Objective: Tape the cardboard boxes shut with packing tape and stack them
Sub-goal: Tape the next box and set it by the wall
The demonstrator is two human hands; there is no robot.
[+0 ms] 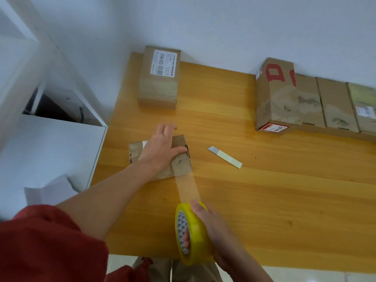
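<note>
Nearest the viewer, the right hand [211,226] grips a yellow tape roll [195,243], with fingers through its core and the thumb over the outer rim. It holds the roll on edge above the near side of a wooden table [264,190]. A clear strip of tape [187,188] runs taut from the roll up to a small box [181,165], where it is stuck on the near face. The left hand [160,147], on a bare arm with a red sleeve [46,241], lies palm down on top of this box, its fingers stretched past the far edge and blurred. Just right of the box a pale flat strip [224,157] lies on the table. Farther back stands a labelled box [158,78], and at the far right a row of boxes [284,94] sits against the white wall.
</note>
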